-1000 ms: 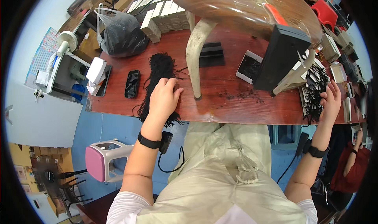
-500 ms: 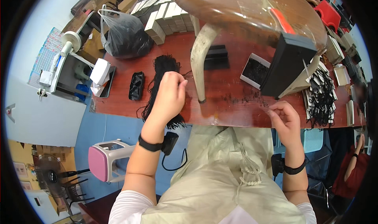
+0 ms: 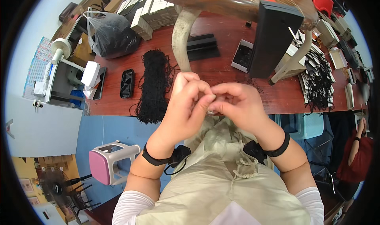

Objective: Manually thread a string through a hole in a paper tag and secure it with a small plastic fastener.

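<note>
At the centre of the frame, my left hand point(image 3: 189, 102) and right hand point(image 3: 237, 104) meet fingertip to fingertip, both grips closed on something too small to identify. It seems thin, soft and light, so I pinch near its end.

Glossy wooden table point(image 3: 221, 72); matt black cord bundle point(image 3: 152, 84).

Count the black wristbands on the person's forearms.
2: one wristband on the left forearm behind the left hand, one wristband on the right forearm behind the right hand. None seems hidden.
</note>
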`<control>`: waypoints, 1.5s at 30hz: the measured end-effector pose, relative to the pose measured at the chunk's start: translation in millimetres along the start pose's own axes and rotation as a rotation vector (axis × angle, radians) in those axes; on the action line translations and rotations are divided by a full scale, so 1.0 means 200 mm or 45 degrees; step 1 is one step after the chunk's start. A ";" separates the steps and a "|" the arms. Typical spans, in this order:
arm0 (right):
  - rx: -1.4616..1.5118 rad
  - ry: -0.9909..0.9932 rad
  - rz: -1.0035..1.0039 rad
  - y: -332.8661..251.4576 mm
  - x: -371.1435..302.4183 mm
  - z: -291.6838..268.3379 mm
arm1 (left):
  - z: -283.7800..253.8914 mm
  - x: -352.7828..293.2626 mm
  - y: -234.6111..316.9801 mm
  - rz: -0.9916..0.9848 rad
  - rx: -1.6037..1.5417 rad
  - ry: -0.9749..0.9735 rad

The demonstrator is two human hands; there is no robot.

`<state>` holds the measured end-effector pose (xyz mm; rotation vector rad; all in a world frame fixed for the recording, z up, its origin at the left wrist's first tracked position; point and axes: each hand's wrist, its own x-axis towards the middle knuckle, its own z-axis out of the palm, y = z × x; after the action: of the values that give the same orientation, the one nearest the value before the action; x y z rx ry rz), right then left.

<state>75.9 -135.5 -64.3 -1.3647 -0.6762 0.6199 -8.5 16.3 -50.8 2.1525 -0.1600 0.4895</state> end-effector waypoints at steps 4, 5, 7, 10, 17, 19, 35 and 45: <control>0.200 -0.070 0.257 0.04 0.03 -0.03 | 0.05 -0.03 -0.08 -0.115 -0.267 0.100; 0.201 -0.072 0.262 0.05 0.04 -0.03 | 0.05 -0.03 -0.10 -0.114 -0.313 0.096; 0.283 -0.110 0.208 0.07 0.04 -0.01 | 0.06 -0.04 -0.12 -0.106 -0.346 0.072; 0.088 -0.111 0.147 0.10 0.06 -0.03 | 0.05 -0.04 -0.18 -0.088 -0.349 0.083; 0.089 0.050 0.169 0.11 0.07 -0.08 | -0.03 -0.14 -0.28 -0.246 0.009 -0.082; 0.091 0.070 0.176 0.13 0.07 -0.10 | -0.03 -0.16 -0.31 -0.265 0.090 -0.093; 0.679 0.292 -0.352 0.09 -0.08 -0.37 | -0.13 -0.18 -0.29 -0.149 0.477 -0.137; 0.580 -0.021 -0.362 0.02 -0.16 -0.28 | 0.20 -0.08 -0.10 -0.197 -0.987 -0.513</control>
<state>95.9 -196.2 -74.6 -0.8241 -0.6777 0.5164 -5.9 -4.5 -92.6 1.4538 -0.3404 -0.1067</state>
